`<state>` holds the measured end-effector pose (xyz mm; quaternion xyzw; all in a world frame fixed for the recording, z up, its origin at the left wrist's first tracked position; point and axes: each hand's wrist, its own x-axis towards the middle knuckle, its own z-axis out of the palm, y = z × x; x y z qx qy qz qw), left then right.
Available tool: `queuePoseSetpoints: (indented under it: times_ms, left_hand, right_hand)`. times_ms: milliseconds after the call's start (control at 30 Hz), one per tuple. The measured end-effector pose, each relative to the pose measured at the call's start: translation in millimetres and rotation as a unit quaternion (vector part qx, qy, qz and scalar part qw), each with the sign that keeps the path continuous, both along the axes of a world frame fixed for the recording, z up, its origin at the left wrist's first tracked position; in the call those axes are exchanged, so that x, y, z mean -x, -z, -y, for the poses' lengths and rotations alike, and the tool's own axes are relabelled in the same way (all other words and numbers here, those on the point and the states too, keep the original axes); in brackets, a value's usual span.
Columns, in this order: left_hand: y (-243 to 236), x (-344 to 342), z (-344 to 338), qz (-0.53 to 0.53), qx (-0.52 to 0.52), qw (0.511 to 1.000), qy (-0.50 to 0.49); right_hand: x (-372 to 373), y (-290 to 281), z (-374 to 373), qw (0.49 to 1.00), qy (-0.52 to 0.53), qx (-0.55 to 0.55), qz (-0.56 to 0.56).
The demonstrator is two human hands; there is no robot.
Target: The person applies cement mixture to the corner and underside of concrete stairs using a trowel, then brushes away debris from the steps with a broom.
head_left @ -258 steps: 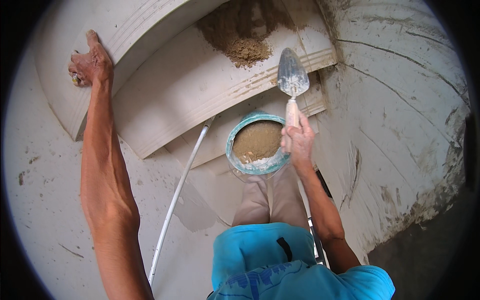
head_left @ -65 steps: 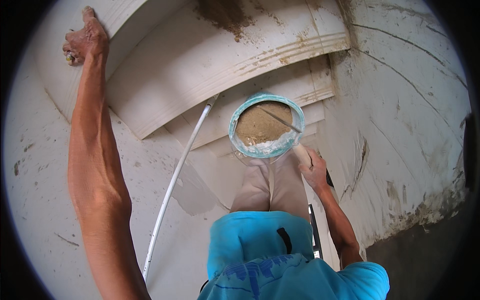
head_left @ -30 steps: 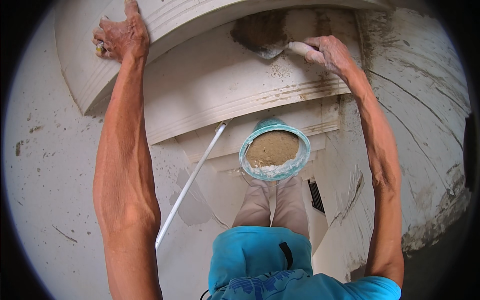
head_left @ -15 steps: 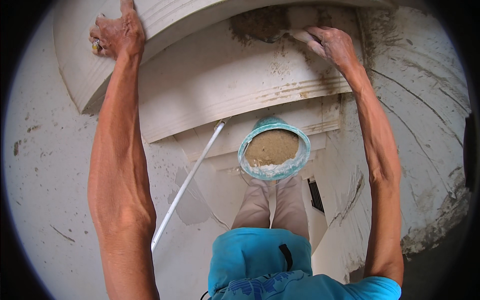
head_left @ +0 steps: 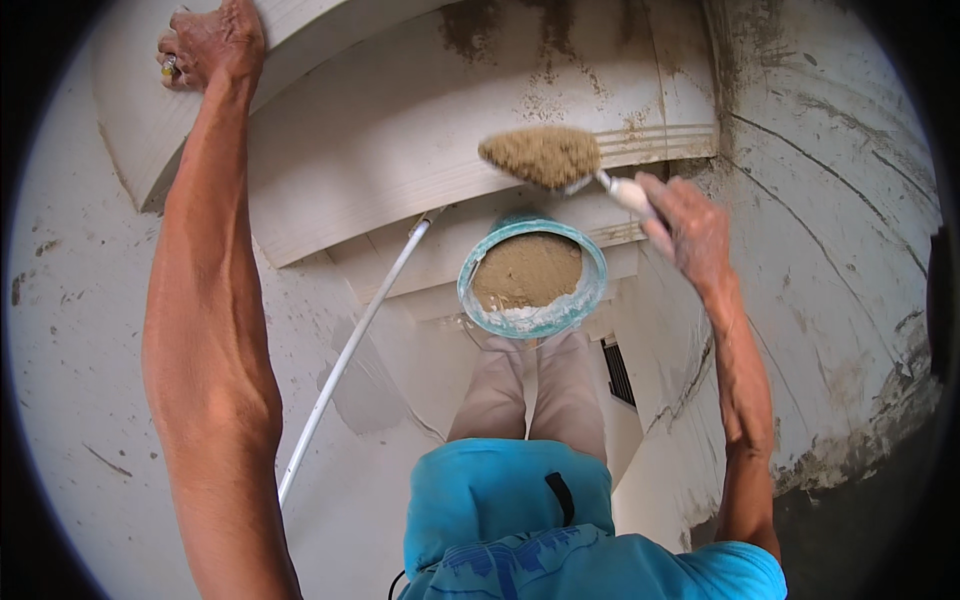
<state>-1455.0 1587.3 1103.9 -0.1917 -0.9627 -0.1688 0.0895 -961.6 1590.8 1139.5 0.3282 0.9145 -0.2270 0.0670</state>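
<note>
My right hand (head_left: 692, 232) is closed around the pale handle of a trowel (head_left: 628, 192), its fingers blurred by motion. A heap of brown, sandy mortar (head_left: 545, 155) covers the blade, which is held above and beyond a turquoise bucket (head_left: 475, 308). More of the sandy mix (head_left: 530, 272) lies in the bucket, with white powdery residue along its near inner wall. At the upper left, my left hand (head_left: 212, 45) rests on a pale stair step (head_left: 135, 110). Its fingers are curled, a ring shows on one, and what lies under them is hidden.
Curved pale steps (head_left: 370, 150) span the far side, with brown wet stains (head_left: 470, 30) on one. A white pole (head_left: 350, 345) slants left of the bucket. To the right stands a scuffed grey wall (head_left: 830, 250). A dark vent grille (head_left: 619, 372) shows near my legs.
My right hand has brought the trowel down and nearer from the stained step, and heaped mortar now shows on its blade. My left hand stays on its step while the whole view shifts slightly.
</note>
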Motion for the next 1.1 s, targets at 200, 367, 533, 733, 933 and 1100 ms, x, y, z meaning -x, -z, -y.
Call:
queuePoseSetpoints:
  times_ms: [200, 367, 533, 733, 933, 1100]
  left_hand:
    - [-5, -8, -11, 0.063, 0.084, 0.994, 0.01]
    - [-10, -1, 1, -0.014, 0.009, 1.0, -0.023]
    - [-14, -3, -1, 0.01, 0.023, 1.0, -0.012]
    - [10, -3, -8, 0.008, 0.031, 0.999, -0.001]
    - [7, 30, 14, -0.026, -0.034, 0.997, 0.061]
    - [18, 24, 3, -0.006, -0.033, 0.997, 0.065]
  right_hand:
    - [-56, -24, 94, 0.994, -0.047, 0.06, 0.08]
    - [-72, 2, 152, 0.994, -0.048, -0.028, 0.096]
    - [-74, 12, 170, 0.997, 0.041, -0.02, 0.067]
    - [-66, -8, 164, 0.975, 0.194, 0.099, 0.053]
    - [-10, -13, 92, 0.945, 0.231, 0.217, -0.083]
    - [61, 8, 23, 0.978, 0.114, 0.175, -0.026]
